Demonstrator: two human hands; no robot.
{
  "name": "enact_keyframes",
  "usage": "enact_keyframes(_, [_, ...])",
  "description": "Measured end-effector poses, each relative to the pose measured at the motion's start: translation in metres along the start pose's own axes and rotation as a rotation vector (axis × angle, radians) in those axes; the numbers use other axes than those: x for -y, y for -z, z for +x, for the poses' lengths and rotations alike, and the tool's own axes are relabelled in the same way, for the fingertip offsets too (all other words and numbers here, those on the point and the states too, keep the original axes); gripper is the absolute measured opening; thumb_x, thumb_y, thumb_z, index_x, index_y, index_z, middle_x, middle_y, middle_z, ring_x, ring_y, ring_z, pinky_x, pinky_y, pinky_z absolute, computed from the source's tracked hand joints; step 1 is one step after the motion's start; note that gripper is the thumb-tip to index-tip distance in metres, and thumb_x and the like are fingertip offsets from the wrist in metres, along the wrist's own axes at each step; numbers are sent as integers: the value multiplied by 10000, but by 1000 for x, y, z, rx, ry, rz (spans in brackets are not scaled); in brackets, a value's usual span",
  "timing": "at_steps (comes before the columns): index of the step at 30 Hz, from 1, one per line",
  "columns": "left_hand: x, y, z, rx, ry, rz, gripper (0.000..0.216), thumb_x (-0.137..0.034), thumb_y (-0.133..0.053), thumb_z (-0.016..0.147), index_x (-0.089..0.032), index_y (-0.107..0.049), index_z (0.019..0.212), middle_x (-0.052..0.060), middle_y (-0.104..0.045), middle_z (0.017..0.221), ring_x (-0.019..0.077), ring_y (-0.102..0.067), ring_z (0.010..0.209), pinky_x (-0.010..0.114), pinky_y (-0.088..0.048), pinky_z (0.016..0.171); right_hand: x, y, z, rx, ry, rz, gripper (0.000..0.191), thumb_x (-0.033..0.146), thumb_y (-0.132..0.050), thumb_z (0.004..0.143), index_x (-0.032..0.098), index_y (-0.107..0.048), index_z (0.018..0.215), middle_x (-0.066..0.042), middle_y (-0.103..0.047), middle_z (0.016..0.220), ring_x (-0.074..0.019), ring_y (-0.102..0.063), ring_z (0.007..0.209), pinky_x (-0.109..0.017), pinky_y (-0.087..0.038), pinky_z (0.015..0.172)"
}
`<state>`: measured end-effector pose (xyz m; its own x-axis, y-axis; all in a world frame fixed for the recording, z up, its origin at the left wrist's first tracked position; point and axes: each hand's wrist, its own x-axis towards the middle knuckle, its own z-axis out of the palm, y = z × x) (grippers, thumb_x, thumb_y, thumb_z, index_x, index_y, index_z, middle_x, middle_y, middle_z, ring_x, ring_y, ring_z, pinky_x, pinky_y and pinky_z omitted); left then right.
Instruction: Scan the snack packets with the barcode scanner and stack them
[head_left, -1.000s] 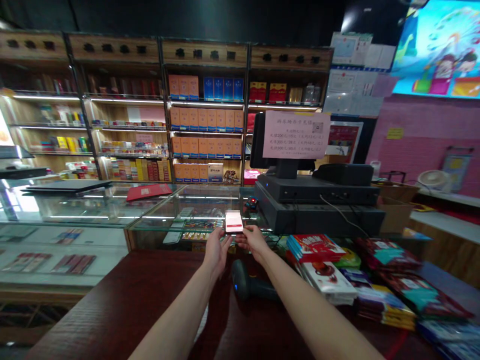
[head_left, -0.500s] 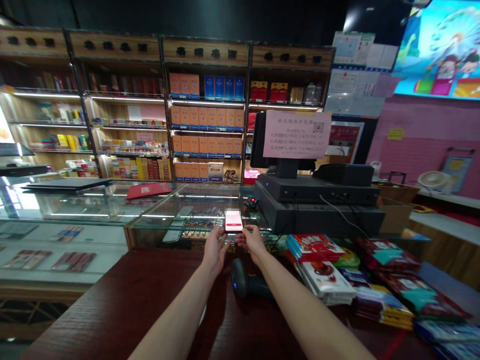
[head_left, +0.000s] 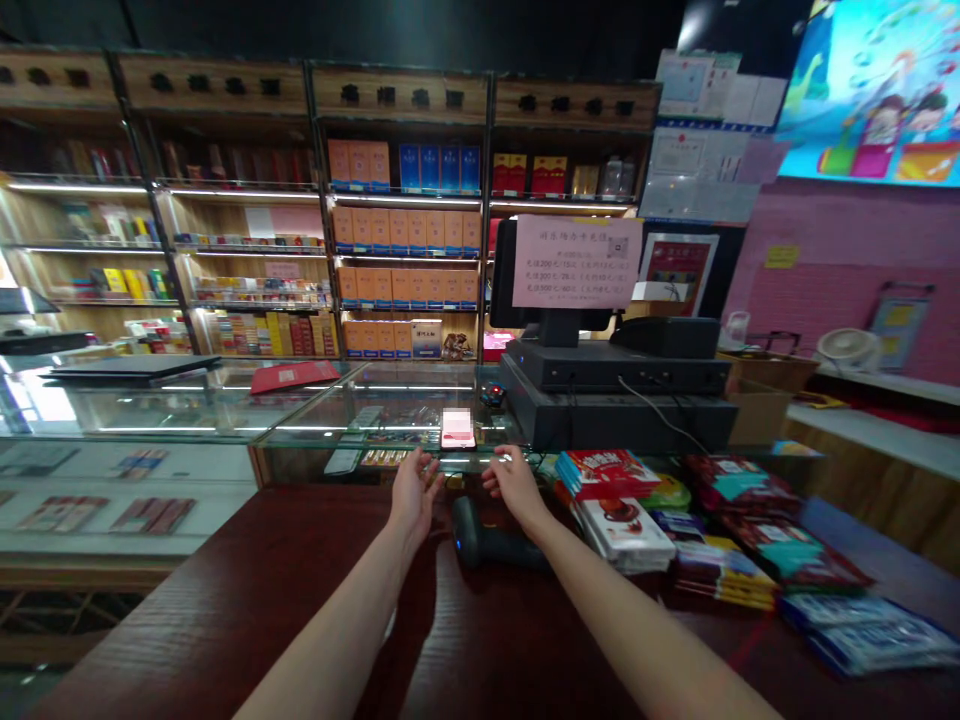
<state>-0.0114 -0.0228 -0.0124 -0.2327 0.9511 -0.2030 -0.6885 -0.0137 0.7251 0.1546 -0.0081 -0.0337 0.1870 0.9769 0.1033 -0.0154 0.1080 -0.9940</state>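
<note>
A small white and red pack (head_left: 457, 429) lies on the glass counter (head_left: 225, 410), just beyond both hands. My left hand (head_left: 414, 487) hovers below and left of it with its fingers apart and nothing in them. My right hand (head_left: 511, 480) is below and right of the pack, fingers loosely spread, also holding nothing. Both forearms reach out over the dark red wooden counter (head_left: 247, 600). A black barcode scanner (head_left: 487, 540) lies on the wood between my wrists.
A black cash register with a screen and a pink notice (head_left: 577, 265) stands at the right. Several snack packets (head_left: 720, 545) are spread over the right of the wooden counter. Shelves of boxed goods (head_left: 405, 260) line the back wall.
Both hands held the pack by its lower edge; now it rests on the glass and the hands have drawn back and apart from it. The view has shifted a little.
</note>
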Motion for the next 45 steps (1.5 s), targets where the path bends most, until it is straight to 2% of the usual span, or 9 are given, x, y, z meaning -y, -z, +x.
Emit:
enact_keyframes(4, [-1, 3, -17, 5, -15, 0, 77, -240, -537, 945, -200, -601, 962, 29, -631, 992, 96, -645, 817, 244, -507, 767, -8, 24, -28, 118, 176, -315, 184, 283, -553, 879, 217, -548, 1050, 20, -684, 762, -165, -682, 720, -269, -496, 682])
enact_keyframes(9, [1, 12, -44, 23, -72, -7, 129, -233, -517, 953, -198, -632, 999, 36, -638, 982, 92, -645, 792, 228, -497, 729, -10, 48, -69, 336, 340, -698, 419, 364, -553, 926, 207, -525, 1314, -91, -711, 1144, -250, -646, 1076, -385, -435, 952])
enact_keyframes(12, [3, 20, -61, 20, -84, -2, 133, -231, -522, 948, -196, -639, 1001, 40, -646, 976, 99, -652, 806, 224, -497, 727, -12, 56, -85, 382, 369, -896, 578, 423, -599, 910, 206, -462, 1428, -132, -658, 1287, -302, -595, 1179, -438, -404, 992])
enact_keyframes(15, [6, 26, -78, 13, -86, 10, 133, -224, -517, 947, -199, -630, 1012, 44, -656, 982, 107, -655, 815, 235, -504, 745, -17, 59, -93, 398, 436, -1015, 652, 406, -646, 883, 184, -436, 1459, -156, -623, 1342, -322, -573, 1210, -454, -388, 1010])
enact_keyframes(21, [9, 30, -101, 9, -83, 26, 138, -225, -506, 946, -200, -629, 1004, 45, -665, 968, 108, -655, 796, 246, -509, 756, -19, 65, -102, 430, 553, -1079, 570, 234, -615, 899, 193, -438, 1440, -139, -621, 1342, -273, -565, 1228, -412, -377, 1015])
enact_keyframes(26, [10, 31, -109, 12, -72, 10, 137, -208, -496, 949, -196, -624, 994, 37, -663, 949, 103, -655, 788, 236, -508, 738, -5, 78, -124, 495, 600, -1097, 487, 208, -585, 921, 217, -485, 1397, -112, -641, 1301, -270, -578, 1182, -411, -391, 994])
enact_keyframes(31, [15, 37, -107, 21, -62, 48, 147, -227, -499, 948, -199, -622, 1023, 44, -673, 979, 105, -669, 807, 250, -519, 776, -1, 102, -141, 628, 680, -1046, 469, 230, -560, 956, 234, -468, 1416, -94, -619, 1340, -236, -551, 1227, -388, -373, 1029])
enact_keyframes(37, [26, 37, -105, 37, -28, 71, 159, -227, -504, 942, -198, -623, 1044, 46, -679, 965, 109, -672, 806, 245, -520, 762, 5, 123, -149, 735, 649, -1008, 499, 254, -533, 972, 282, -437, 1461, -81, -601, 1388, -217, -534, 1277, -380, -346, 1073])
enact_keyframes(45, [33, 35, -104, 58, 33, 121, 170, -218, -484, 957, -194, -631, 1038, 41, -688, 946, 108, -683, 795, 238, -534, 750, 22, 128, -154, 787, 608, -905, 517, 225, -557, 925, 291, -499, 1435, -53, -597, 1422, -207, -543, 1302, -354, -334, 1112])
